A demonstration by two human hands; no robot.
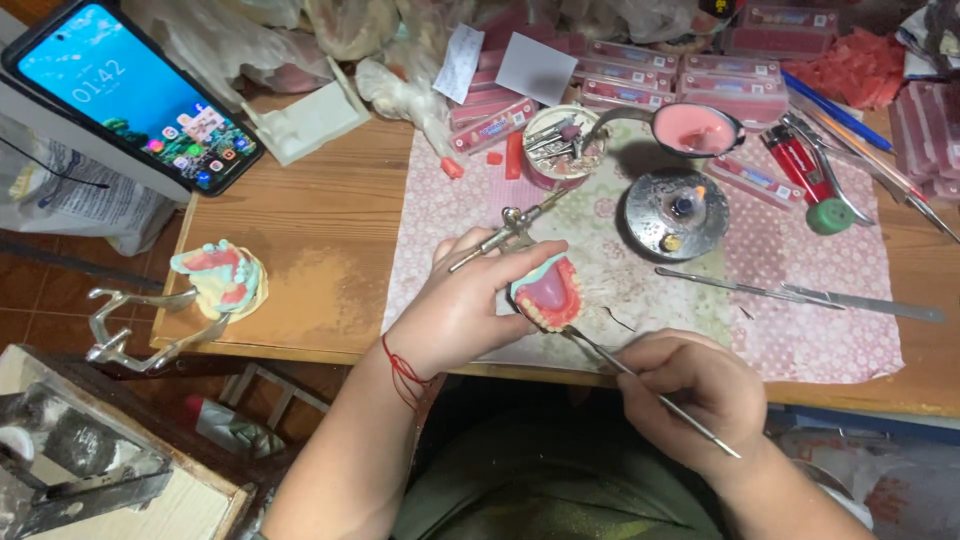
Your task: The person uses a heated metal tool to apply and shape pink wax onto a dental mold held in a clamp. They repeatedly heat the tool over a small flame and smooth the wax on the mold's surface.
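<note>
**Tool tip meets the denture from the lower right**

From my remote view, my left hand [462,305] is closed around a pink wax denture model [549,293], holding it just above the near edge of the table [300,250], over the patterned pink mat [800,330]. The teeth face down and toward me, and the pink palate faces up to the camera. A metal articulator arm [505,232] sticks out from the top of that hand, toward the upper right.

My right hand [690,390] is curled shut on a thin metal carving tool [640,385], gripped like a pen. The tool's long axis runs from lower right to upper left, and its tip touches the tooth row at the lower edge of the denture model. So the model lies up and to the left of the right hand, and the left hand is the 1 nearer to it, wrapped around it.

Beyond the hands, well apart, stand a small alcohol burner [677,212] with a lit flame, a cup of burs [563,145] and a ladle of pink wax [695,128]. 2 more metal instruments [800,293] lie on the mat to the right. A second model on an articulator [215,280] sits at the left of the table, near a phone [130,90].
</note>
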